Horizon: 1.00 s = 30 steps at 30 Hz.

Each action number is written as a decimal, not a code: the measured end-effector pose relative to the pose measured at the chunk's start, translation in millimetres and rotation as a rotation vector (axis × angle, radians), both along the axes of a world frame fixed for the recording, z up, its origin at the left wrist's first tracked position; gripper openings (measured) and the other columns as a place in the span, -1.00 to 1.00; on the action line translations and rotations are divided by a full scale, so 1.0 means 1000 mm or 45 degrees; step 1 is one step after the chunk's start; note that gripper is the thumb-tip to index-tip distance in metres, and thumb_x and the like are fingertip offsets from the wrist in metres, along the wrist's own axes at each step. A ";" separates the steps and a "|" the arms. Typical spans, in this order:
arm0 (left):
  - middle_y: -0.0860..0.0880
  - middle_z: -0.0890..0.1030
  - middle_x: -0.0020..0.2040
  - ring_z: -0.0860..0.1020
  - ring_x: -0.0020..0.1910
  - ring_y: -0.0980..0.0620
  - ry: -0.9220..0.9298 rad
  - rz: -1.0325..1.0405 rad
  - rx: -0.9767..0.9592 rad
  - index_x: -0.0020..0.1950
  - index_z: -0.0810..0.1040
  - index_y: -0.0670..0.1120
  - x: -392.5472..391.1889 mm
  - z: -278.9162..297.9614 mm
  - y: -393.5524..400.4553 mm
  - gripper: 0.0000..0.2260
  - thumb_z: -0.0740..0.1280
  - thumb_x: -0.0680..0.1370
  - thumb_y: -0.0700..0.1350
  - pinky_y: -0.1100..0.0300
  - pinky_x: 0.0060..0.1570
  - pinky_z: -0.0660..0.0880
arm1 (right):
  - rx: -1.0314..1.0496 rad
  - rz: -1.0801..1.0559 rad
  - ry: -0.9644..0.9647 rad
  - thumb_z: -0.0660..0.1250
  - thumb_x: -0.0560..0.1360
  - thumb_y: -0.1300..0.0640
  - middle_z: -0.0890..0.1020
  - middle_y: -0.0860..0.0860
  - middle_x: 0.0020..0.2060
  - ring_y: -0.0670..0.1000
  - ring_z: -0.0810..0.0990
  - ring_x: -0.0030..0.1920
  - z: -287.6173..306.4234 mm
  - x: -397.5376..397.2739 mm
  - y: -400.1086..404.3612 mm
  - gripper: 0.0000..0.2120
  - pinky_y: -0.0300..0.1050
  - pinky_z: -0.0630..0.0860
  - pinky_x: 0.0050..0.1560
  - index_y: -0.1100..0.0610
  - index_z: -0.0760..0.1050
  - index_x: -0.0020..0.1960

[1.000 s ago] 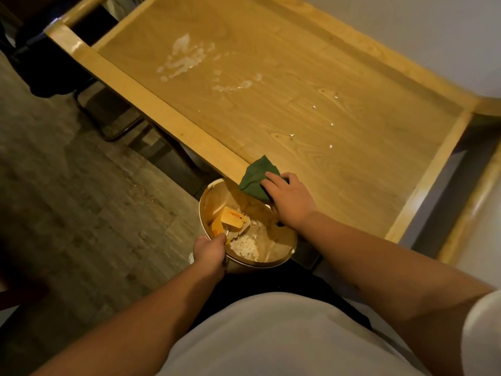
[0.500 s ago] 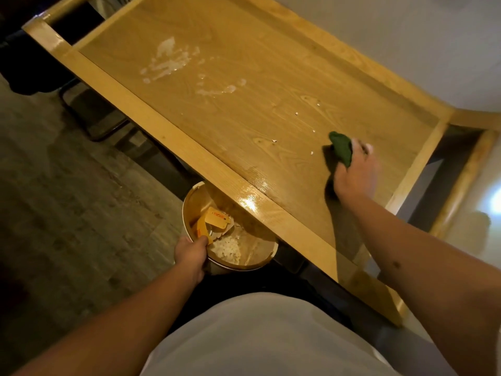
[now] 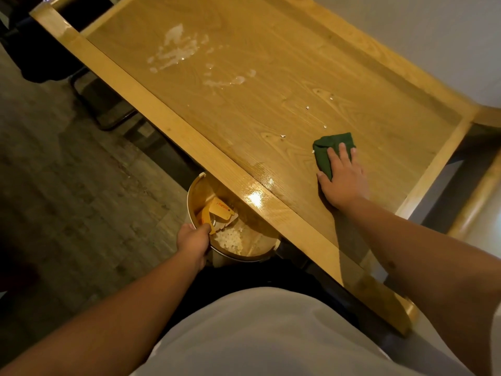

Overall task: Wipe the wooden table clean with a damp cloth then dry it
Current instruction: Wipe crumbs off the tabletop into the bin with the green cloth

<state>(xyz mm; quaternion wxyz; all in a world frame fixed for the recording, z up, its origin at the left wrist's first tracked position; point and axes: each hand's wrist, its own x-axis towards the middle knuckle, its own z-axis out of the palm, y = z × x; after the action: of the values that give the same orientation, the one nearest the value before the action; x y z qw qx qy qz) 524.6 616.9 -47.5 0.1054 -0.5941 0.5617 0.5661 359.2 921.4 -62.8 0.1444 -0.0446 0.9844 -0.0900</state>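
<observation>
Green cloth flat on the wooden table, near its right end, pressed down under straight fingers of the right hand. White crumbs scattered just left of the cloth; pale smears farther off toward the table's far end. Below the table's near edge, a round bin with scraps inside, rim gripped by the left hand.

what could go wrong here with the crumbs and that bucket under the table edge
1. The bucket, gripped at its rim by the left hand, sits partly under the table edge, so crumbs swept by the cloth could miss it and land on the floor.
2. The right hand lies flat on the cloth; wiping through the white smear might spread it.
</observation>
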 end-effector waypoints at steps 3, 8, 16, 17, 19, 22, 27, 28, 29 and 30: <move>-0.26 0.61 0.00 0.63 -0.03 -0.23 0.022 0.016 -0.001 -0.04 0.47 -0.12 -0.004 0.001 -0.001 -0.90 0.35 0.52 -0.27 -0.11 0.02 0.62 | -0.025 0.135 0.008 0.09 0.63 -0.18 0.05 0.04 0.61 0.15 -0.06 0.60 0.001 0.003 -0.012 -0.40 0.15 0.08 0.52 -0.02 0.07 0.61; -0.22 0.62 -0.03 0.63 -0.05 -0.20 0.008 0.006 -0.026 -0.04 0.47 -0.08 -0.007 0.002 -0.004 -0.90 0.35 0.53 -0.23 -0.06 -0.05 0.62 | -0.075 0.350 -0.015 0.13 0.62 -0.17 0.10 0.00 0.61 0.12 -0.02 0.60 0.000 0.012 -0.037 -0.41 0.16 0.14 0.51 -0.04 0.12 0.60; -0.16 0.58 -0.12 0.59 -0.08 -0.18 -0.011 -0.051 -0.160 -0.11 0.43 -0.07 -0.008 0.000 -0.004 -0.88 0.38 0.52 -0.18 0.04 -0.14 0.56 | -0.190 0.622 0.003 0.20 0.57 -0.16 0.28 0.02 0.55 0.18 0.19 0.54 0.001 0.044 -0.089 -0.43 0.21 0.32 0.40 -0.01 0.30 0.53; -0.15 0.58 -0.13 0.58 -0.10 -0.18 0.003 -0.056 -0.172 -0.11 0.44 -0.07 -0.008 0.000 -0.004 -0.88 0.38 0.52 -0.18 0.07 -0.16 0.53 | -0.198 0.654 0.004 0.24 0.56 -0.14 0.30 0.03 0.54 0.20 0.22 0.52 0.000 0.048 -0.096 -0.43 0.22 0.35 0.38 0.00 0.32 0.52; -0.16 0.58 -0.12 0.58 -0.12 -0.16 0.012 -0.072 -0.186 -0.04 0.48 -0.12 -0.009 0.000 -0.005 -0.90 0.39 0.52 -0.18 0.07 -0.14 0.52 | -0.188 0.696 -0.002 0.30 0.55 -0.09 0.30 0.04 0.54 0.21 0.25 0.50 0.000 0.056 -0.110 -0.43 0.22 0.36 0.37 0.00 0.32 0.52; -0.13 0.57 -0.14 0.54 -0.22 -0.06 0.014 -0.064 -0.185 0.04 0.51 -0.17 -0.009 0.000 -0.005 -0.85 0.40 0.52 -0.18 0.14 -0.25 0.44 | -0.203 0.768 -0.047 0.32 0.55 -0.04 0.28 0.02 0.55 0.20 0.25 0.50 0.001 0.067 -0.123 -0.43 0.20 0.33 0.38 -0.01 0.31 0.53; -0.14 0.56 -0.13 0.54 -0.16 -0.11 0.004 -0.072 -0.183 0.02 0.49 -0.16 -0.010 0.001 -0.005 -0.85 0.41 0.52 -0.18 0.10 -0.14 0.49 | -0.418 0.953 -0.142 0.34 0.57 0.07 0.42 -0.02 0.47 0.16 0.37 0.40 0.008 0.061 -0.124 -0.57 0.06 0.33 0.36 0.03 0.45 0.42; -0.16 0.57 -0.10 0.55 -0.12 -0.14 -0.002 -0.079 -0.184 0.02 0.49 -0.15 -0.011 0.001 -0.005 -0.85 0.41 0.52 -0.18 0.05 -0.07 0.53 | -0.508 0.893 -0.162 0.35 0.57 0.09 0.47 -0.01 0.43 0.13 0.40 0.36 0.011 0.058 -0.122 -0.60 0.03 0.35 0.33 0.05 0.48 0.40; -0.18 0.59 -0.07 0.57 -0.08 -0.17 -0.010 -0.083 -0.183 0.01 0.49 -0.15 -0.011 0.001 -0.005 -0.86 0.41 0.52 -0.17 -0.01 0.00 0.56 | -0.606 0.797 -0.175 0.35 0.57 0.11 0.52 0.00 0.38 0.10 0.43 0.31 0.015 0.055 -0.120 -0.62 0.01 0.37 0.31 0.06 0.50 0.38; -0.20 0.60 -0.05 0.58 -0.06 -0.20 -0.017 -0.082 -0.179 0.01 0.49 -0.14 -0.012 0.002 -0.005 -0.86 0.40 0.52 -0.17 -0.06 0.04 0.58 | -0.700 0.674 -0.183 0.34 0.58 0.12 0.56 0.01 0.34 0.06 0.43 0.27 0.019 0.051 -0.116 -0.63 0.01 0.40 0.28 0.06 0.50 0.38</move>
<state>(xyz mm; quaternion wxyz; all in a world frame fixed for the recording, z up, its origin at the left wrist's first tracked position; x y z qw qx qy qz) 512.7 612.3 -45.5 0.0853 -0.5856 0.6180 0.5175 410.3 805.3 -43.5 0.2141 -0.3277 0.8653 -0.3130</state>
